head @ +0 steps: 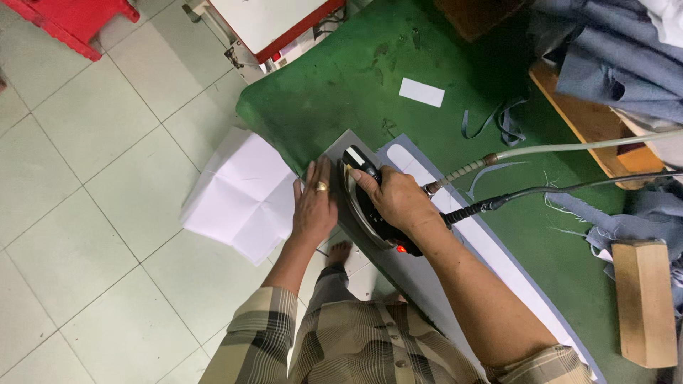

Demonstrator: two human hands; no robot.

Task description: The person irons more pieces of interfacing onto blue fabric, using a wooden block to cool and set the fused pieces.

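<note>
Nearby: white paper (245, 192) | wooden block (644, 302) | grey fabric strips (498, 121)

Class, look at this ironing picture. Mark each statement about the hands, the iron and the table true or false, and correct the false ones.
1. The right hand grips the iron. True.
2. The left hand holds scissors. False: it lies flat at the table edge beside the iron and holds nothing.
3. The table cover is green. True.
4. The wood block sits under the iron. False: it lies apart, at the right end of the table.
5. The left hand wears a ring. True.
6. The white sheet lies folded on top of the iron. False: it hangs off the table's left edge.
</note>
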